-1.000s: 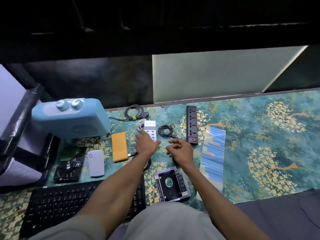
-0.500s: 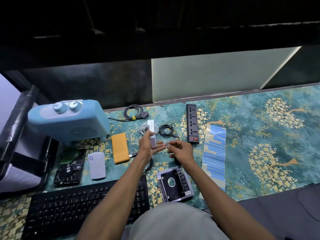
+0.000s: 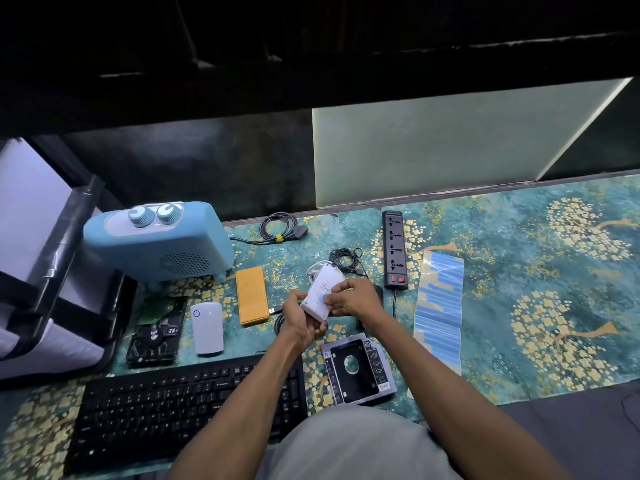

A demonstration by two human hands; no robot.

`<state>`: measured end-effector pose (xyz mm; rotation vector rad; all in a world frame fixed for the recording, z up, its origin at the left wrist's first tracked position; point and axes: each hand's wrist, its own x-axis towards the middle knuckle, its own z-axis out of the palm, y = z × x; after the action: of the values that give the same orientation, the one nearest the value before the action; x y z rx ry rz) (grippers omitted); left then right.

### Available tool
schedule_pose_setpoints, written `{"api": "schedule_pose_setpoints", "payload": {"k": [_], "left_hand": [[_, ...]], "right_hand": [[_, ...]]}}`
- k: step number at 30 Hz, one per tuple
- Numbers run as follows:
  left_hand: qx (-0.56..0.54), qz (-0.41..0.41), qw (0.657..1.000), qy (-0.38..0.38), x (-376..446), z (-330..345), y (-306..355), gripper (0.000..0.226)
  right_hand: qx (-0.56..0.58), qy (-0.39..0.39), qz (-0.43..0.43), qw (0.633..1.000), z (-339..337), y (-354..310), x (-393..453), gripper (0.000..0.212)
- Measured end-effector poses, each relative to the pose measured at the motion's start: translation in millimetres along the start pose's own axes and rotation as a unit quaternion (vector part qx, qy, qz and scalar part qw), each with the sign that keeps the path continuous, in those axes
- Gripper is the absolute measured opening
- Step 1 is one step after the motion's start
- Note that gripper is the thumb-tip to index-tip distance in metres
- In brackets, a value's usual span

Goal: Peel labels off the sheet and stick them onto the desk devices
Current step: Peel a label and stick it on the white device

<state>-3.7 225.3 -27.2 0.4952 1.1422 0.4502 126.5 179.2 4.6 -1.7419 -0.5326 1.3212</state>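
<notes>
My left hand point(image 3: 302, 317) grips a white charger hub point(image 3: 320, 292) from below and holds it lifted above the desk, its white cable trailing behind. My right hand point(image 3: 355, 298) presses a small blue label point(image 3: 324, 298) against the hub's flat face with thumb and fingertips. The label sheet point(image 3: 439, 299), with several blue strips on clear backing, lies flat on the patterned mat to the right.
On the mat lie a black power strip point(image 3: 394, 249), coiled black cables point(image 3: 278, 227), an orange power bank point(image 3: 252, 294), a white oval device point(image 3: 206, 328), a bare hard drive point(image 3: 156, 332), a drive caddy point(image 3: 358, 368) and a black keyboard point(image 3: 180, 407). A blue heater point(image 3: 156, 244) stands at left.
My left hand picked the white hub off the mat, lifted it and turned its flat face up. My right hand came over and put the blue label on it.
</notes>
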Motion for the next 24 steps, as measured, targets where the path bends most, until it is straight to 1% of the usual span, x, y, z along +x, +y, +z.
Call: {"api": "schedule_pose_setpoints", "payload": {"k": [4, 9, 11, 12, 13, 14, 15, 16, 17, 18, 19, 20, 21, 22, 24], "left_hand": [[0.014, -0.009, 1.0, 0.004, -5.2, 4.7, -1.3, 0.046], [0.045, -0.002, 0.999, 0.015, -6.4, 2.3, -7.0, 0.047], [0.088, 0.017, 0.996, 0.025, -4.3, 1.3, -11.3, 0.05], [0.144, 0.049, 0.988, 0.037, -3.2, 1.6, -14.4, 0.049], [0.226, 0.099, 0.967, 0.057, -3.6, 2.5, -16.5, 0.043], [0.328, 0.16, 0.928, 0.08, -4.3, 2.4, -18.7, 0.033], [0.422, 0.216, 0.875, 0.101, -6.8, 2.5, -21.1, 0.026], [0.484, 0.256, 0.829, 0.115, -9.5, 3.3, -24.4, 0.025], [0.519, 0.283, 0.797, 0.127, -13.7, 4.8, -27.1, 0.027], [0.546, 0.299, 0.769, 0.143, -16.0, 5.7, -30.0, 0.03], [0.573, 0.303, 0.745, 0.157, -19.2, 8.2, -32.5, 0.035], [0.6, 0.302, 0.722, 0.166, -19.4, 8.4, -36.7, 0.04], [0.618, 0.3, 0.707, 0.171, -21.1, 8.8, -40.4, 0.045], [0.629, 0.3, 0.697, 0.167, -20.4, 8.6, -43.2, 0.053], [0.651, 0.298, 0.686, 0.131, -21.1, 7.6, -44.1, 0.07]], "right_hand": [[-0.05, 0.005, -0.017, 0.999, 1.4, 6.2, 0.0, 0.021], [-0.15, 0.032, -0.002, 0.988, -0.9, 15.3, 2.6, 0.033], [-0.178, 0.043, 0.01, 0.983, -5.2, 22.2, 2.5, 0.031], [-0.179, 0.05, 0.02, 0.982, -6.6, 25.3, 1.3, 0.029], [-0.167, 0.053, 0.027, 0.984, -6.6, 28.7, 0.1, 0.026], [-0.131, 0.045, 0.041, 0.989, -6.2, 31.1, -0.9, 0.021], [-0.074, 0.038, 0.045, 0.996, -4.8, 32.9, -1.0, 0.015], [-0.021, 0.027, 0.052, 0.998, -3.2, 31.2, -2.2, 0.014], [0.035, 0.016, 0.058, 0.998, -1.3, 28.9, -3.1, 0.015], [0.064, 0.007, 0.062, 0.996, -1.1, 25.4, -4.4, 0.014], [0.089, 0.001, 0.061, 0.994, -1.1, 23.7, -4.2, 0.012], [0.087, -0.002, 0.062, 0.994, -2.0, 21.4, -5.0, 0.014], [0.084, 0.0, 0.059, 0.995, -1.7, 22.3, -2.6, 0.015], [0.062, 0.006, 0.053, 0.997, -2.0, 23.1, -1.5, 0.015], [0.023, 0.016, 0.037, 0.999, -1.7, 27.9, 1.2, 0.022]]}}
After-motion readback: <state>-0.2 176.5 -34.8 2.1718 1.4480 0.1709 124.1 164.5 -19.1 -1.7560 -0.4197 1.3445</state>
